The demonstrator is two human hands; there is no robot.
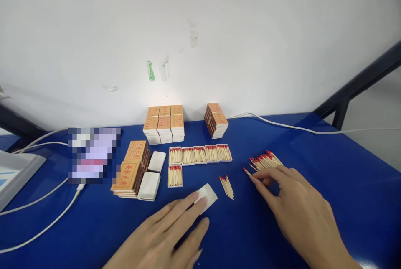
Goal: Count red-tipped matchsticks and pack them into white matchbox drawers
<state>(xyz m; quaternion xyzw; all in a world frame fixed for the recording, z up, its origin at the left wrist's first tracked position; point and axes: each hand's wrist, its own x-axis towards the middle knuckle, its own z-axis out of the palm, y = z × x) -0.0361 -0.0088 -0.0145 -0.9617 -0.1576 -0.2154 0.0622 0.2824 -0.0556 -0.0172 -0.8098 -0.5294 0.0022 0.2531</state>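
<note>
My left hand (171,229) lies with fingers stretched out, two fingertips resting on a white matchbox tray (209,198) whose inside I cannot see. My right hand (293,202) pinches a red-tipped match (247,172) between thumb and forefinger. Just beyond it spreads a loose pile of matches (266,160). Between the two hands lies a small bunch of matches (227,187), heads pointing away from me. Farther back, several open trays filled with matches (199,155) form a row, and one more filled tray (174,176) sits below the row's left end.
Orange matchboxes stand in stacks at the back left (164,123), back right (216,120) and nearer left (130,171). Beside the near stack are white trays (149,185). A blurred-out phone (97,152), its white cable (75,198) and a clear plastic box (20,173) occupy the blue table's left side.
</note>
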